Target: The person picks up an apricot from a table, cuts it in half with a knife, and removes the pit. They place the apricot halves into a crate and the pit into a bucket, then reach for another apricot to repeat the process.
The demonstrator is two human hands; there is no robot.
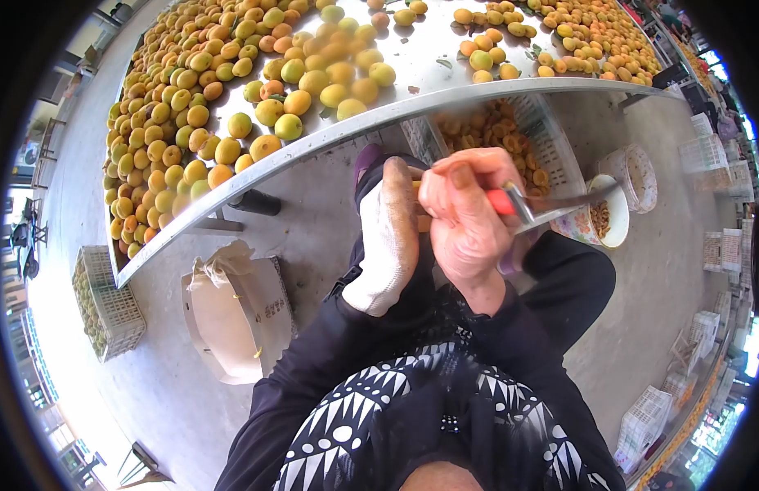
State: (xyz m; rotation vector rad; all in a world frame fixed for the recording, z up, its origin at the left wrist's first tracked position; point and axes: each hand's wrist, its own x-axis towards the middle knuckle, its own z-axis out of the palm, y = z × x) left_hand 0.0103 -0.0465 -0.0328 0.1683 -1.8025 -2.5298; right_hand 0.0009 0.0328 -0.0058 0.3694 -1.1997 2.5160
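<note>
My left hand, in a white glove with brown-stained fingers, is closed and held against my right hand at the middle of the view. A bit of yellow-orange apricot shows between the hands, mostly hidden behind the fingers. My bare right hand is wrapped round the red handle of a knife, its blade pointing right. Below the table's edge, just beyond my hands, a white crate holds halved apricots. To its right, a bowl-like bucket contains brown pits.
A metal table heaped with whole apricots spans the front. On the floor at left stand an open cardboard box and a crate of fruit. Another bucket sits at right; stacked crates line the right side.
</note>
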